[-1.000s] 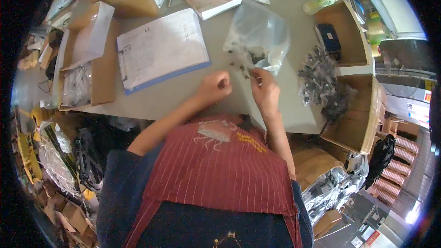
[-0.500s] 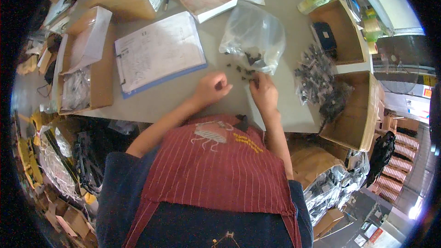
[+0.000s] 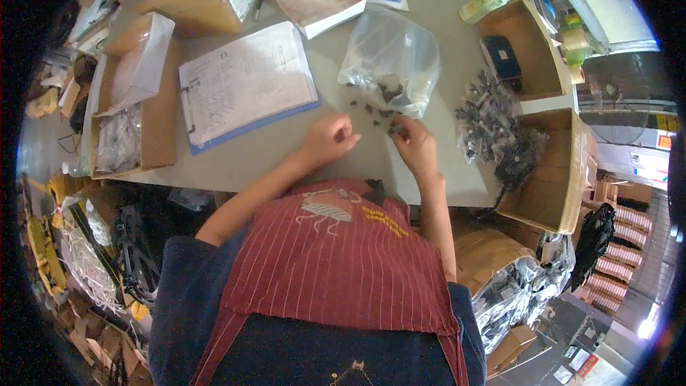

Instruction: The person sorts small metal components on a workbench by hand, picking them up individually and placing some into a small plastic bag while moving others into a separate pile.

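Observation:
A clear plastic bag [image 3: 397,50] lies on the grey table, with small dark pieces [image 3: 389,93] in its mouth and several more loose in front of it. My right hand [image 3: 417,149] is at the near edge of these pieces. Its thumb and forefinger are pinched together, and a small dark piece [image 3: 395,129] shows at the fingertips. My left hand [image 3: 325,141] is held to the left of the pieces with its fingers curled closed. A dark spot shows inside that curl, but I cannot tell whether it is a piece or shadow.
A blue clipboard with papers [image 3: 246,82] lies to the left. Beyond it stands a shallow white box [image 3: 350,13]. On the right are a heap of small bagged dark parts [image 3: 489,118] and open cardboard boxes [image 3: 550,171]. Another carton [image 3: 153,129] holds plastic bags at the left.
My right hand has drawn back slightly toward me and to the right, with a dark piece now showing at its fingertips. The left hand has stayed almost still.

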A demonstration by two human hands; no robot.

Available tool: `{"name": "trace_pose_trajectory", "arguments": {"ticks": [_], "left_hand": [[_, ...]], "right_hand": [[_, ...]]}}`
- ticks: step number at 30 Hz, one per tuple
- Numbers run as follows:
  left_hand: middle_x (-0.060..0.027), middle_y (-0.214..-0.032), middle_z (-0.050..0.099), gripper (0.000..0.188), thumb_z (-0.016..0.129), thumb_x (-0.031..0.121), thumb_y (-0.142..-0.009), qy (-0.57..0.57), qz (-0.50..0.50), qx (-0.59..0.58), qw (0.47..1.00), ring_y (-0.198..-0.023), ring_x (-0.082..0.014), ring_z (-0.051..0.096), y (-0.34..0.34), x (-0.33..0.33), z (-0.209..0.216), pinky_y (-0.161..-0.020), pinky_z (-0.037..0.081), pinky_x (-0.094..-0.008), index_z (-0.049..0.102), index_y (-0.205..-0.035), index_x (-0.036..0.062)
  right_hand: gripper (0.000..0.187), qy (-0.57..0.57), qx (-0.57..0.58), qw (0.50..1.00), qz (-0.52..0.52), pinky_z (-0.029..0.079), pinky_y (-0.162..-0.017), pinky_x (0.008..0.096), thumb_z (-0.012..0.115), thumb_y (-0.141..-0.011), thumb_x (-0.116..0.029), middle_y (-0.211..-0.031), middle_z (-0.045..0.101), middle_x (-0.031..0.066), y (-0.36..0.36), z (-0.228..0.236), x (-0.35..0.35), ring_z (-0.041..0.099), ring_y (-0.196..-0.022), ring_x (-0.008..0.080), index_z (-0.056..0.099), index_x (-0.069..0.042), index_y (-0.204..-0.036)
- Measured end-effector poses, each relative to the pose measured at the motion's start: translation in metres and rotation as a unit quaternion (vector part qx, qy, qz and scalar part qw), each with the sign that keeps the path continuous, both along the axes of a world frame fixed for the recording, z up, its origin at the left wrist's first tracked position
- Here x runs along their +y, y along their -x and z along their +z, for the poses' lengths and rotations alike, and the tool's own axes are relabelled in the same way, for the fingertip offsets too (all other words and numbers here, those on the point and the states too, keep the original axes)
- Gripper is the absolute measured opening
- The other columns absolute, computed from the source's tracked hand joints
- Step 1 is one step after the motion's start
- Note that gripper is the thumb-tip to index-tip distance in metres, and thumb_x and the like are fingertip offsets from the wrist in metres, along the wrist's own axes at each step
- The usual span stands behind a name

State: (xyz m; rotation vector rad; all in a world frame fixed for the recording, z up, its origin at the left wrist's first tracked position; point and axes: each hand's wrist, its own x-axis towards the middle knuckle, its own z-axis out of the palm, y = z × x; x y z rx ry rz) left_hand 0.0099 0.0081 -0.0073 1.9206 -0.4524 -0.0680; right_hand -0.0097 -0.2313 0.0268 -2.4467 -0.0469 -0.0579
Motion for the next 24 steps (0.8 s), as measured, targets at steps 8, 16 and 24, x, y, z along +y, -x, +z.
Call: {"name": "trace_pose_trajectory", "arguments": {"ticks": [8, 16, 24], "left_hand": [[-0.0074, -0.073, 0.056, 0.025, 0.075, 0.02, -0.081, -0.01, 0.001, -0.024, 1.0, -0.068, -0.0237, 0.056, -0.001, 0.0, -0.004, -0.063, 0.046, -0.0367, 0.054, -0.077, 0.0077], [-0.0085, -0.076, 0.058, 0.024, 0.074, 0.021, -0.081, -0.029, -0.013, -0.014, 0.999, -0.071, -0.0251, 0.057, -0.002, 0.003, -0.005, -0.064, 0.046, -0.0379, 0.054, -0.08, 0.0072], [-0.0143, -0.086, 0.06, 0.025, 0.076, 0.018, -0.077, -0.014, -0.033, 0.007, 0.999, -0.082, -0.0314, 0.059, -0.004, 0.009, -0.006, -0.073, 0.048, -0.0411, 0.059, -0.09, 0.0049]], "right_hand": [[0.024, 0.052, -0.037, 0.998, 0.016, 0.053, -0.07, 0.0458, 0.063, -0.083, -0.011, -0.093, 0.066, 0.0146, 0.0, 0.003, 0.001, 0.066, -0.084, 0.0377, 0.067, -0.011, -0.107], [0.02, 0.03, -0.03, 0.998, 0.052, 0.054, -0.07, 0.0433, 0.068, -0.083, -0.012, -0.095, 0.066, 0.014, 0.005, 0.013, 0.02, 0.067, -0.082, 0.0359, 0.068, -0.007, -0.102], [0.021, -0.144, -0.097, 0.962, 0.21, 0.053, -0.065, 0.0305, 0.07, -0.085, 0.002, -0.101, 0.066, 0.0113, 0.002, 0.041, 0.068, 0.066, -0.08, 0.0225, 0.07, -0.004, -0.105]]}}
